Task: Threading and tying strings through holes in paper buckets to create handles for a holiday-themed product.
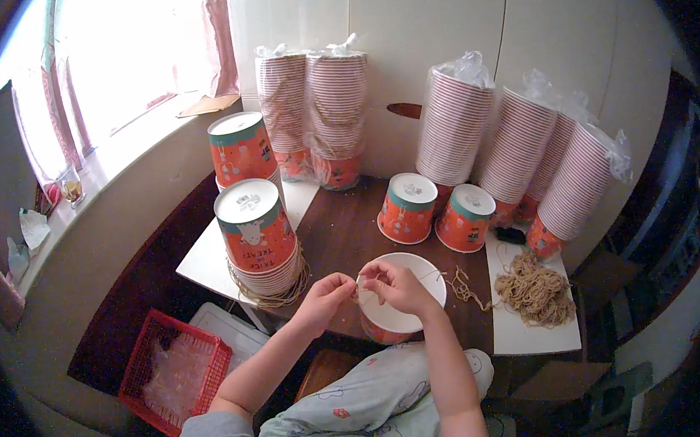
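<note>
An upright orange paper bucket (427,300) with a white inside stands at the table's near edge, in front of me. My left hand (329,301) is just outside its left rim, thumb and fingertips pinched together. Over the bucket's mouth reaches my right hand (397,285), its fingers curled and pinched near the same rim. A thin bit of twine seems to run between the fingertips, partly hidden by them. A short twine end (440,275) pokes out at the right rim. Beside the bucket lie loose twine pieces (468,289).
A twine heap (535,289) lies on the right white board. Upside-down buckets (408,208) stand behind. Bucket stacks (258,228) are at left, the nearer ringed by twine loops. Tall wrapped stacks (455,124) line the wall. A red basket (175,372) holds clear plastic.
</note>
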`<state>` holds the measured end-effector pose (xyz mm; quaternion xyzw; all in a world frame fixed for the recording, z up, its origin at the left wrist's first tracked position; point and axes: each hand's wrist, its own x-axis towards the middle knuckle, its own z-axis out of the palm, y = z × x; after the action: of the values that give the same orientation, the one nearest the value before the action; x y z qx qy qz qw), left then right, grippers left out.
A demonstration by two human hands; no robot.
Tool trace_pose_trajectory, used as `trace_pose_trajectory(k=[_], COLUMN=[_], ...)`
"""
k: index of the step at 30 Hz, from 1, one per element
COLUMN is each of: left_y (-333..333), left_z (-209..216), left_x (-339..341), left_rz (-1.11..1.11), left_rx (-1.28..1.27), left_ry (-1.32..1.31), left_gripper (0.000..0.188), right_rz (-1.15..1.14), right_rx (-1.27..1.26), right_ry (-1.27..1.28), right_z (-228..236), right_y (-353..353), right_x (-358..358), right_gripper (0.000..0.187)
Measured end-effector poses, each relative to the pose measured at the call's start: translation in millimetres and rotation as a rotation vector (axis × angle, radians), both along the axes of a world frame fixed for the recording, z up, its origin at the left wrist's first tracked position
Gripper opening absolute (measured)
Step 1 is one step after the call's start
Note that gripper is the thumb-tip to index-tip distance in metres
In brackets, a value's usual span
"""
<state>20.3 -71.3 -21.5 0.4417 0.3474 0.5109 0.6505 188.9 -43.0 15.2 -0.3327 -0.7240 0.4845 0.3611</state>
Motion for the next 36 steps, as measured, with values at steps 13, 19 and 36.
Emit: trace_pose_trajectory(k=[13, 19, 36], left_y=[2, 2, -7], left_z=[-4, -2, 10], left_x=[-3, -7, -2], left_rz=[-0.060, -0.072, 0.070], left_rx=[-0.077, -0.063, 0.201], left_ry=[-0.006, 0.069, 0.235], left_gripper=[0.014, 0.018, 0.015], right_rz=[-0.013, -0.047, -0.039], right_rx=[0.172, 0.249, 0.241], right_ry=[-0.073, -0.016, -0.086], right_z=[-2, -7, -1], right_y=[2, 6, 2], right_x=[3, 4, 4], right_gripper=[0.009, 0.010, 0.013])
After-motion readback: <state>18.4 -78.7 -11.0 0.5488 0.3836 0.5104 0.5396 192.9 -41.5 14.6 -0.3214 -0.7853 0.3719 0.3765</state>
